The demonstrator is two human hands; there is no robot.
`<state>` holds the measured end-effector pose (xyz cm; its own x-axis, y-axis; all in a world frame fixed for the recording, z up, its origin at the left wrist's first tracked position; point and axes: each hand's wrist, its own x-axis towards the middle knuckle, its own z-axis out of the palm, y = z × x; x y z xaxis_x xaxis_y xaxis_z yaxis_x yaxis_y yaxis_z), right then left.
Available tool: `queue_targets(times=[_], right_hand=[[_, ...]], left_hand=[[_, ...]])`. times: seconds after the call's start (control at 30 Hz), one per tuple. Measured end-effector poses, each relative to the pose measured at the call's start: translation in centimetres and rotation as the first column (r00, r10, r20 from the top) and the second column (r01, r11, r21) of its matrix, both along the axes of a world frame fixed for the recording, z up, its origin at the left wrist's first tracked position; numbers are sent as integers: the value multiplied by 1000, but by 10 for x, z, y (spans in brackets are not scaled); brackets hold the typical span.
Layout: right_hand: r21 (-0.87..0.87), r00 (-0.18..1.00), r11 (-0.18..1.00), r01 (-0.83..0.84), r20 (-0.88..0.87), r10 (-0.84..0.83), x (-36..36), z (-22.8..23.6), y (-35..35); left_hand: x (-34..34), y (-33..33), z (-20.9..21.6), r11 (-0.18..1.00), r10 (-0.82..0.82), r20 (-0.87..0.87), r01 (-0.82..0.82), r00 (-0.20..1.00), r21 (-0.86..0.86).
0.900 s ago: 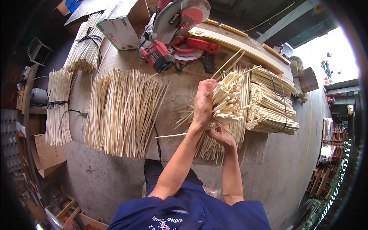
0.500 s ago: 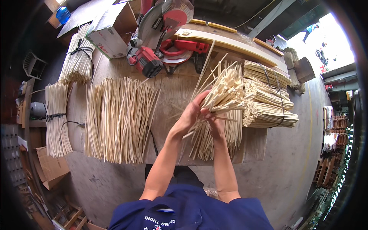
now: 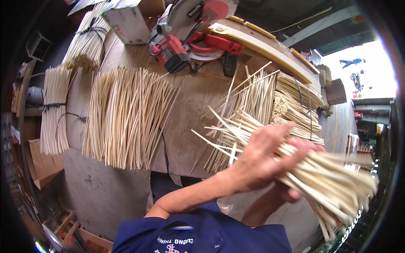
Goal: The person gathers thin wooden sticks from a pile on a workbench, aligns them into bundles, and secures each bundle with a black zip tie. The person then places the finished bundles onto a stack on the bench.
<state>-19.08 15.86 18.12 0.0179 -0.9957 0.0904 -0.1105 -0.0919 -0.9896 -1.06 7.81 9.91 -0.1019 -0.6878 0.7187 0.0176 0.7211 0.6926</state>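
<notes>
A thick bundle of thin pale wooden sticks (image 3: 329, 181) is held slantwise in front of my body, past the table's near right edge. Its far right end is fanned out and smeared by motion. My left hand (image 3: 255, 162) is closed over the top of the bundle. From below, my right hand (image 3: 276, 197) grips the same sticks, mostly hidden behind them and my left hand. Several uneven stick ends poke out to the left of my hands. Just beyond lies a loose pile of similar sticks (image 3: 257, 90) on the table.
Loose sticks (image 3: 126, 118) cover the table's left half, with tied bundles (image 3: 55, 111) beside them. A red mitre saw (image 3: 173, 55) and a cardboard box (image 3: 126, 23) stand at the back. More tied sticks (image 3: 295, 101) lie right. A person in blue (image 3: 352, 62) is far off in the doorway.
The bundle has swung from above the loose pile, ends toward me, down to the right and nearer. Both hands moved with it and still hold it. The view has shifted slightly.
</notes>
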Motion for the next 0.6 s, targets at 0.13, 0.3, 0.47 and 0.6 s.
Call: queue_targets(times=[0.13, 0.3, 0.47, 0.6], right_hand=[[-198, 994, 974, 106, 12, -106, -2, -54, 7], [-128, 853, 847, 517, -3, -521, 36, -136, 13], [-384, 999, 923, 21, -23, -33, 35, -32, 6], [-169, 921, 909, 382, 146, -360, 60, -85, -1]], left_hand=[[-7, -2, -2, 992, -116, 21, 114, 993, 61], [-12, 6, -65, 980, -132, -5, 131, 991, 147], [8, 25, 1, 996, -75, -25, 75, 997, 39], [7, 16, -28, 963, -87, -14, 87, 996, 257]])
